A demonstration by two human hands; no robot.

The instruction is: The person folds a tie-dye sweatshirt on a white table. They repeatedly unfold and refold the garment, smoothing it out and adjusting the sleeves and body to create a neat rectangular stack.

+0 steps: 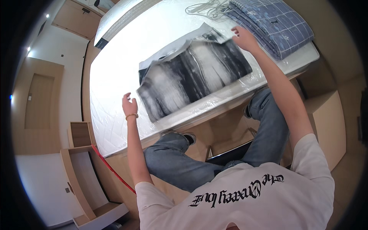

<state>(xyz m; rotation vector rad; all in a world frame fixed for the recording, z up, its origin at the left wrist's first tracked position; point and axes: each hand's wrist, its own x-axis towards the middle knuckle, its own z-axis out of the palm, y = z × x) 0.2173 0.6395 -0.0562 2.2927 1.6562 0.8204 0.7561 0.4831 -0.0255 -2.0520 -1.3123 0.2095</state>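
On a plastic-covered mattress (115, 69) lies a black, white and grey patterned cloth (195, 72), partly folded, with a paler grey layer showing along its far edge. My left hand (130, 105), with a beaded bracelet at the wrist, is beside the cloth's left corner, fingers apart and holding nothing. At the cloth's far right corner is my right hand (244, 38), fingers curled. Whether it pinches the cloth's edge cannot be told.
A folded blue checked quilt (276, 28) and a coiled white cable (205, 10) lie at the mattress's far right. Wooden shelving (67, 169) and a red strip (112, 169) are at the left. A wooden box-like piece (330, 129) stands at the right.
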